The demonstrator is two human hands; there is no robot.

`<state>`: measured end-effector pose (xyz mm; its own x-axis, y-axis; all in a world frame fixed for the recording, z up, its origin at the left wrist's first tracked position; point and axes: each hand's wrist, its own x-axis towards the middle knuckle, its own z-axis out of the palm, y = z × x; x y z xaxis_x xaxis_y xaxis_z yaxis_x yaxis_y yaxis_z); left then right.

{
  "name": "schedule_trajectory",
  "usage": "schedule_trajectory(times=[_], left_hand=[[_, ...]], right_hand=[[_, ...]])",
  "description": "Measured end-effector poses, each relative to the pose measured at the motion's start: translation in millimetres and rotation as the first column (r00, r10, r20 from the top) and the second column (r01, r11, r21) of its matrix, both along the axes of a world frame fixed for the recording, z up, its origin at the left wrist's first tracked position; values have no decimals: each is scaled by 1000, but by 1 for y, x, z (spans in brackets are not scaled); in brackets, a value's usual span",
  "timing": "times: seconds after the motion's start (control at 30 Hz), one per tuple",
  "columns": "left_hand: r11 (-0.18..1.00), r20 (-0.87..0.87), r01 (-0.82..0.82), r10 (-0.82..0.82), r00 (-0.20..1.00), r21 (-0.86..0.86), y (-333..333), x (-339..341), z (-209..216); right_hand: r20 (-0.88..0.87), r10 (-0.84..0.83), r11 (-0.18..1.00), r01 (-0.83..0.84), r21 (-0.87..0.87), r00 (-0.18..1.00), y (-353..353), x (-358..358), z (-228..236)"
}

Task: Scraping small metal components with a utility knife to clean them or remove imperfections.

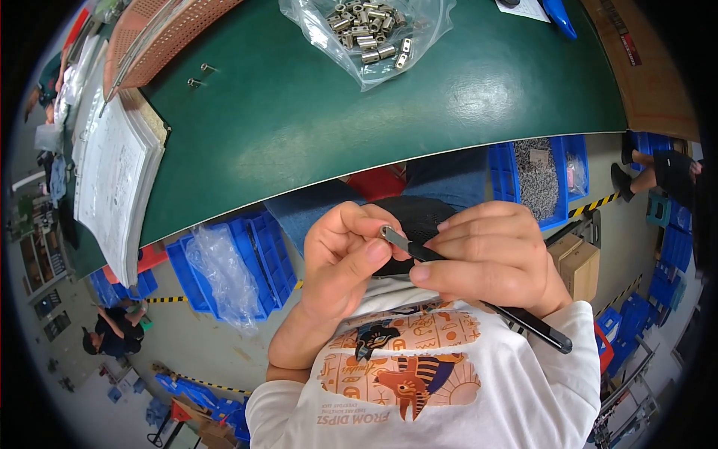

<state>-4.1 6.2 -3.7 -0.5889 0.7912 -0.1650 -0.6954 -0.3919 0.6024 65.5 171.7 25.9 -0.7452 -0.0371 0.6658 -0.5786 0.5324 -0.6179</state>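
Observation:
My left hand [348,251] is closed, pinching a small metal fitting [384,231] between thumb and fingertips, mostly hidden by them. In my right hand [490,251] is a black-handled tool [527,325] with a flat metal blade [398,239]. Its tip touches or nearly touches the fitting; the exact contact is too small to tell. The handle runs under my right palm and sticks out toward the lower right. Both hands are over my lap, just off the table's near edge. On the green table [299,127], a clear plastic bag [434,30] lies open with many small metal cylinders [366,26] in it.
Two loose metal pieces [194,82] lie at the left of the table, near a pink perforated basket [153,37] and a stack of papers [120,165]. Below the table are blue bins [553,217], one full of small metal parts. Other people stand farther off.

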Motion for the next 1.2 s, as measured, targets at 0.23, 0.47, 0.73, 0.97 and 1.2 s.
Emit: schedule_trajectory(times=[0.23,0.47,0.73,0.97,1.2], left_hand=[[999,15,-27,27,1000,38,-1,1,-2],[998,39,-32,30,999,54,0,1,1],[993,17,-41,43,999,-109,5,3,14],[998,-1,-32,32,999,49,-1,2,2],[998,17,-48,47,999,37,0,2,3]], right_hand=[[-14,-35,994,36,103,999,-1,2,2],[46,-37,997,40,-68,998,3,3,4],[85,91,991,-81,-110,992,6,4,-3],[71,60,996,-54,-77,996,5,1,2],[11,-59,989,57,135,998,4,1,6]])
